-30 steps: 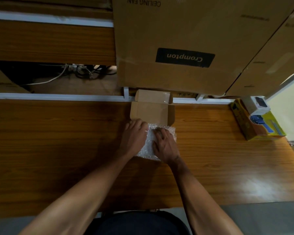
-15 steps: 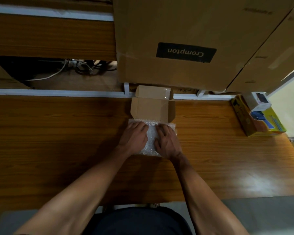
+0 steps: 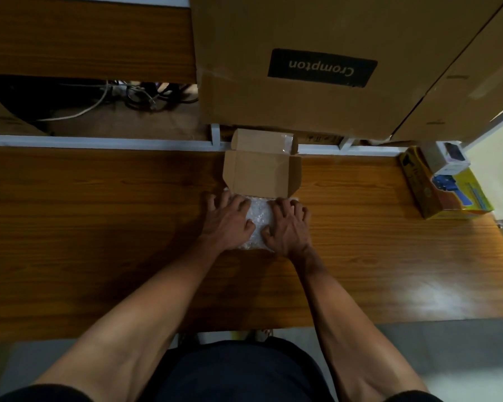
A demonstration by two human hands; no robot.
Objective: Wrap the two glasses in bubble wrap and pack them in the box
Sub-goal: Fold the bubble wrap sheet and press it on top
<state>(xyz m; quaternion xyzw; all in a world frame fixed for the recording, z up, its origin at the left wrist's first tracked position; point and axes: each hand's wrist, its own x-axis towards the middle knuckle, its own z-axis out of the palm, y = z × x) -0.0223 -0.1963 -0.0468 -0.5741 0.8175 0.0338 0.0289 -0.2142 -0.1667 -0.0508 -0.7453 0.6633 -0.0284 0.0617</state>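
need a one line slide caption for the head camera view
Both hands, left hand and right hand, press a bubble wrap bundle in front of an open cardboard box on a wooden table.

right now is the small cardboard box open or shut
Open: the small cardboard box has its lid flap folded back toward the wall, just beyond the bubble wrap both hands press.

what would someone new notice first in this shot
Both hands, the left hand and right hand, press on a bubble wrap bundle mid-table. Just beyond it lies the small open box, and behind that looms a big Crompton carton.
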